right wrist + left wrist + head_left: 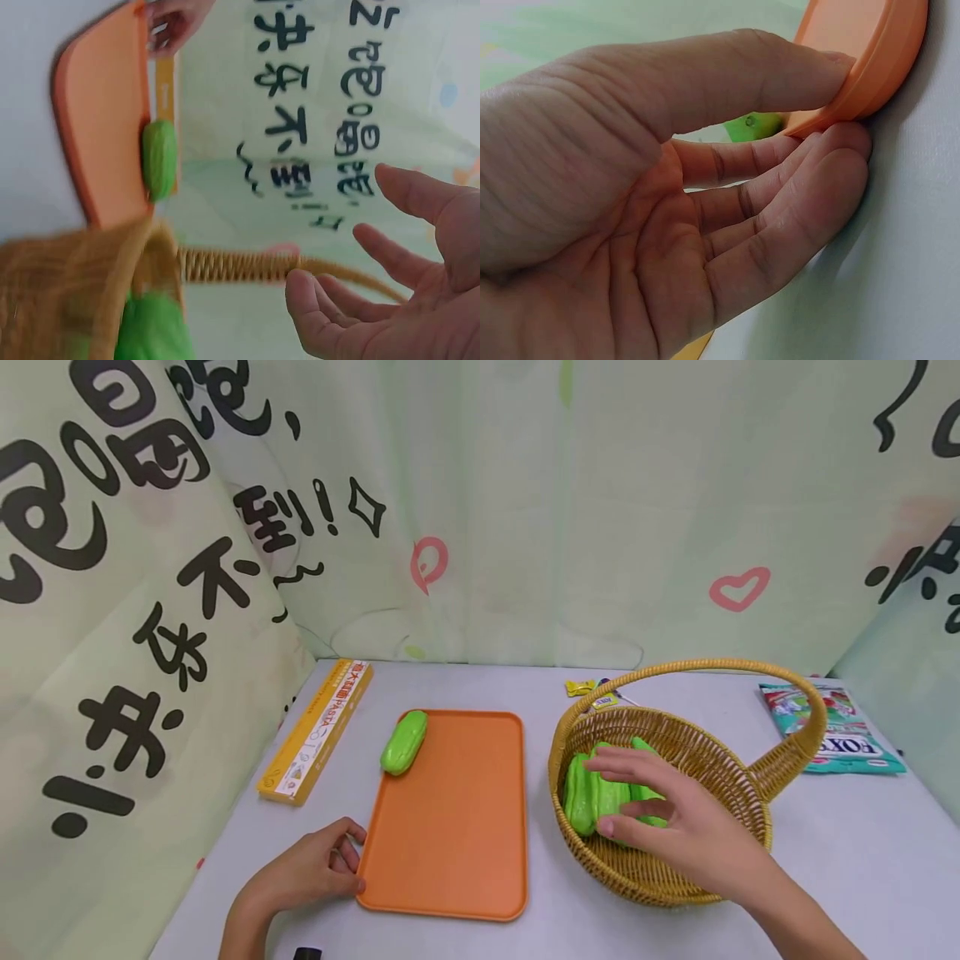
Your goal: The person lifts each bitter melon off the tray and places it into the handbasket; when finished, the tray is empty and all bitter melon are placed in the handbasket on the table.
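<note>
At the near left corner of an orange tray, my left hand pinches the rim. The left wrist view shows the thumb on top of the edge and the fingertips against its outer side. One plump green vegetable, cucumber-like, lies across the tray's far left edge. My right hand is over the wicker basket, fingers spread and gently bent, holding nothing. Below it, several similar green vegetables lie on the basket's left side, partly hidden by the hand.
A yellow pasta box lies left of the tray. The basket's tall handle arches over its far side. Behind it are small yellow wrapped pieces; a teal FOX's bag lies at the right. A printed curtain hangs behind the table.
</note>
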### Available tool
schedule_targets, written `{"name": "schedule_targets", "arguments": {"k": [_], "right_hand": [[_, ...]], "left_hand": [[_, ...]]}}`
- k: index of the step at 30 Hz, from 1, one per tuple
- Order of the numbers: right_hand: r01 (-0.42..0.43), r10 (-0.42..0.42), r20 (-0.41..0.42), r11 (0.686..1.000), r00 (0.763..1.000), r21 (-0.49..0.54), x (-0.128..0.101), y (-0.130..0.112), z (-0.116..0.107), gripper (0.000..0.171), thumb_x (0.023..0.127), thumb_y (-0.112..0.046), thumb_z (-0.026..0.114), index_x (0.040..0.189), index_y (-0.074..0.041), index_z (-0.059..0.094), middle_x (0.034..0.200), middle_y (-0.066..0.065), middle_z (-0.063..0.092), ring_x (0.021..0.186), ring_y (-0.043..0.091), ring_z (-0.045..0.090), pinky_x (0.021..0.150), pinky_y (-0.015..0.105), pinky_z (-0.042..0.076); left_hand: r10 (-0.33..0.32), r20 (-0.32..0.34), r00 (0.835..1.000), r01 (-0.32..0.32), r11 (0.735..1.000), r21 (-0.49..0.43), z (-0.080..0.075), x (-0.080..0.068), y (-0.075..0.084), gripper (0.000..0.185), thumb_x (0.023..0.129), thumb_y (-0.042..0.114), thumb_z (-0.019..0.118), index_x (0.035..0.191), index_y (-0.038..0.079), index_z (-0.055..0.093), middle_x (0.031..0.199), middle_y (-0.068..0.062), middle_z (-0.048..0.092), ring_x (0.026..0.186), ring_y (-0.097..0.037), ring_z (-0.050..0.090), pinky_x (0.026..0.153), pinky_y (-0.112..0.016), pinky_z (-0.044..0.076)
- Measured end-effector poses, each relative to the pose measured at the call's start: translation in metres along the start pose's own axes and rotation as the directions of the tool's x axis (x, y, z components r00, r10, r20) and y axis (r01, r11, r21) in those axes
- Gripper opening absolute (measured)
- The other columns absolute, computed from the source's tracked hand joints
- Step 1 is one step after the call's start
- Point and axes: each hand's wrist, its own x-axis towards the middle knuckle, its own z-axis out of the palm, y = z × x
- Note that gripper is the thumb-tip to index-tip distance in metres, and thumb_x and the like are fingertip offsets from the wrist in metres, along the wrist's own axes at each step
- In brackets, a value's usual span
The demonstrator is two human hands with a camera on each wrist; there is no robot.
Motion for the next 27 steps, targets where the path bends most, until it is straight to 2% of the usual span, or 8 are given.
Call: {"name": "schedule_targets", "arguments": {"k": [4, 9, 12, 15, 19, 24, 25, 27], "right_hand": [[-0.041, 0.031, 0.083, 0.992, 0.996, 0.118, 0.019, -0.009, 0.028, 0.050, 0.089, -0.021, 0.076, 0.135, -0.022, 0.058, 0.138, -0.004, 0.052, 0.120, 0.020, 0.056, 0.087, 0.036, 0.052], [-0.141, 0.100, 0.174, 0.960, 0.980, 0.241, 0.052, -0.012, 0.076, 0.049, 0.089, -0.028, 0.076, 0.135, -0.028, 0.058, 0.138, -0.009, 0.052, 0.127, 0.023, 0.051, 0.094, 0.039, 0.048], [-0.190, 0.138, 0.188, 0.936, 0.972, 0.297, 0.074, -0.010, 0.107, 0.048, 0.089, -0.029, 0.076, 0.134, -0.031, 0.058, 0.141, -0.008, 0.049, 0.131, 0.024, 0.047, 0.096, 0.045, 0.045], [-0.237, 0.201, 0.145, 0.923, 0.969, 0.304, 0.098, -0.008, 0.136, 0.050, 0.088, -0.029, 0.076, 0.134, -0.034, 0.057, 0.146, -0.006, 0.044, 0.132, 0.026, 0.045, 0.097, 0.049, 0.044], [-0.300, 0.304, 0.039, 0.898, 0.952, 0.322, 0.128, 0.000, 0.165, 0.053, 0.088, -0.024, 0.075, 0.137, -0.030, 0.057, 0.149, 0.002, 0.042, 0.132, 0.035, 0.044, 0.095, 0.051, 0.044], [-0.343, 0.383, -0.055, 0.875, 0.922, 0.343, 0.157, 0.015, 0.191, 0.051, 0.089, -0.017, 0.074, 0.138, -0.023, 0.058, 0.149, 0.011, 0.042, 0.127, 0.040, 0.047, 0.082, 0.041, 0.050], [-0.346, 0.388, -0.068, 0.878, 0.919, 0.332, 0.162, 0.018, 0.194, 0.050, 0.090, -0.017, 0.073, 0.138, -0.021, 0.058, 0.149, 0.010, 0.043, 0.123, 0.036, 0.051, 0.077, 0.037, 0.051], [-0.346, 0.391, -0.097, 0.886, 0.915, 0.309, 0.170, 0.025, 0.201, 0.048, 0.091, -0.015, 0.072, 0.137, -0.019, 0.059, 0.147, 0.009, 0.046, 0.099, 0.027, 0.061, 0.064, 0.030, 0.047]], "left_hand": [[-0.004, 0.003, 1.000, 0.004, 1.000, 0.002, -0.002, 0.000, 0.002, 0.049, 0.078, 0.016, 0.081, 0.117, 0.003, 0.053, 0.086, -0.003, 0.060, 0.071, -0.017, 0.060, 0.063, -0.026, 0.045], [-0.004, 0.004, 1.000, 0.004, 1.000, 0.006, -0.001, 0.001, 0.002, 0.049, 0.078, 0.016, 0.081, 0.116, 0.003, 0.053, 0.086, -0.003, 0.060, 0.071, -0.017, 0.060, 0.063, -0.026, 0.046], [-0.003, 0.005, 1.000, 0.003, 1.000, 0.009, 0.000, 0.001, 0.000, 0.049, 0.078, 0.017, 0.082, 0.116, 0.003, 0.054, 0.086, -0.003, 0.060, 0.072, -0.017, 0.059, 0.064, -0.026, 0.046], [-0.009, 0.003, 1.000, 0.009, 1.000, 0.008, 0.000, 0.001, -0.001, 0.050, 0.078, 0.017, 0.082, 0.116, 0.003, 0.054, 0.086, -0.003, 0.060, 0.072, -0.018, 0.059, 0.063, -0.027, 0.046], [-0.014, 0.005, 1.000, 0.014, 1.000, 0.011, 0.000, 0.002, -0.002, 0.050, 0.078, 0.018, 0.082, 0.116, 0.004, 0.054, 0.086, -0.003, 0.060, 0.072, -0.018, 0.059, 0.063, -0.027, 0.046], [-0.010, 0.009, 1.000, 0.010, 1.000, 0.011, 0.000, 0.003, -0.001, 0.050, 0.079, 0.019, 0.082, 0.116, 0.004, 0.054, 0.085, -0.003, 0.060, 0.071, -0.018, 0.059, 0.063, -0.026, 0.046], [-0.010, 0.009, 1.000, 0.010, 1.000, 0.011, 0.000, 0.003, -0.001, 0.050, 0.079, 0.018, 0.082, 0.116, 0.003, 0.054, 0.085, -0.003, 0.060, 0.071, -0.018, 0.058, 0.063, -0.026, 0.046], [-0.008, 0.008, 1.000, 0.008, 1.000, 0.012, 0.000, 0.003, 0.000, 0.049, 0.079, 0.018, 0.082, 0.116, 0.003, 0.054, 0.085, -0.003, 0.060, 0.071, -0.017, 0.058, 0.063, -0.026, 0.046]]}}
